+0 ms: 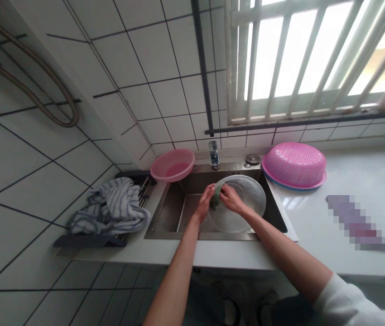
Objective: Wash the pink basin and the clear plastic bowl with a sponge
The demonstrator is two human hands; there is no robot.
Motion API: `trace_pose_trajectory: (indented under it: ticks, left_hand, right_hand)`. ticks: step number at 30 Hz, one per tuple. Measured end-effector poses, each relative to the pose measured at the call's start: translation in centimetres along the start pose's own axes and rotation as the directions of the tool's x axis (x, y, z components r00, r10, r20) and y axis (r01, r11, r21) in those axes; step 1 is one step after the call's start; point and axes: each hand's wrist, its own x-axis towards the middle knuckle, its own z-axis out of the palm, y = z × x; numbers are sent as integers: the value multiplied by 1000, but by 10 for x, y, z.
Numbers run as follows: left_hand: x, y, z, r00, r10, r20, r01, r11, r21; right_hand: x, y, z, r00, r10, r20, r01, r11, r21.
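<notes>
A large metal mesh strainer sits tilted in the sink, toward its right side. My left hand is closed at the strainer's left rim, its fingers partly hidden. Between my two hands is a thin, limp green scouring pad, lying against the rim. My right hand reaches over the strainer's bowl, its fingers pinching the pad from the right. The stainless steel sink surrounds the strainer, and the tap stands behind it.
A pink basin rests at the sink's back left corner. To the right sits an upturned pink colander. A striped cloth lies on a rack at left. A drain cover is behind the sink. A blurred flat item lies on the counter.
</notes>
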Motion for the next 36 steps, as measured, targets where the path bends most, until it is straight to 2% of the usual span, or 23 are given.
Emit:
trace_pose_trajectory:
  ticks: [2, 3, 5, 7, 9, 10, 13, 15, 16, 17, 19, 20, 21, 22, 24, 26, 28, 30, 32, 34, 36]
  left_hand:
    - [0, 0, 2, 999, -48, 12, 48, 998, -51]
    - [0, 0, 2, 998, -57, 16, 58, 996, -68]
    - [1, -1, 0, 999, -37, 19, 38, 997, -69]
    - [1, -1, -3, 1000, -13, 20, 13, 999, -38]
    - [2, -2, -5, 1000, -5, 20, 5, 1000, -1]
    - [2, -2, -5, 1000, 0, 20, 0, 1000, 9]
    - [3, -3, 0, 1000, 2, 18, -2, 1000, -7]
    - [4, -3, 2, 1000, -23, 20, 23, 1000, -19]
    - [4, -3, 2, 999, -29, 12, 29, 999, -15]
    - [4, -2, 2, 1000, -30, 3, 30, 1000, -4]
    - [2, -1, -1, 1000, -16, -6, 17, 999, 33]
    - [2, -1, -2, 1000, -5, -4, 5, 998, 56]
    - [1, 0, -3, 1000, 7, 2, -7, 997, 77]
    - [1, 1, -3, 1000, 16, 7, -17, 996, 91]
    - [1, 1, -3, 1000, 26, 1, -26, 996, 88]
    - [2, -1, -1, 1000, 18, -4, -18, 998, 52]
    - [2, -3, -1, 1000, -7, 28, 7, 1000, 14]
    - [1, -5, -3, 995, -53, 84, 55, 998, -28]
    - [-1, -5, -6, 991, -84, 106, 93, 993, -78]
    - [-4, -3, -7, 994, -72, 78, 81, 991, -110]
    - [-5, 1, -7, 997, -43, 57, 49, 994, -97]
  right_hand:
    - [2, 1, -4, 992, 36, -124, -38, 999, -13]
    - [2, 1, -3, 993, 30, -114, -31, 999, -9]
    - [-2, -2, 6, 999, -23, 38, 23, 1000, 19]
    - [-7, -4, 15, 977, -55, 206, 49, 998, 37]
    - [-7, -4, 15, 971, -46, 237, 41, 999, 24]
    - [-5, -3, 12, 981, -30, 192, 28, 1000, 11]
    - [3, 3, -3, 997, 54, -56, -56, 998, -29]
    - [5, 5, -7, 989, 81, -126, -86, 996, -31]
    - [3, 5, -5, 994, 70, -84, -72, 997, -19]
    - [1, 4, -2, 999, 45, 5, -45, 999, -1]
    - [-4, 1, 8, 978, -11, 209, 4, 999, 36]
    - [-5, 0, 11, 964, -26, 265, 14, 999, 46]
    - [-6, 0, 12, 962, -29, 271, 16, 999, 49]
    - [-5, 1, 11, 974, -20, 225, 9, 999, 48]
    - [0, 5, 2, 999, 35, 40, -36, 999, 40]
    - [6, 10, -9, 987, 101, -128, -99, 995, 25]
    - [9, 11, -15, 975, 122, -186, -122, 993, 11]
    - [7, 8, -13, 989, 88, -122, -86, 996, 20]
    - [2, 3, -4, 999, 25, 24, -26, 998, 52]
    - [-3, -2, 6, 981, -38, 190, 25, 997, 69]
    - [-6, -4, 10, 952, -75, 297, 63, 997, 50]
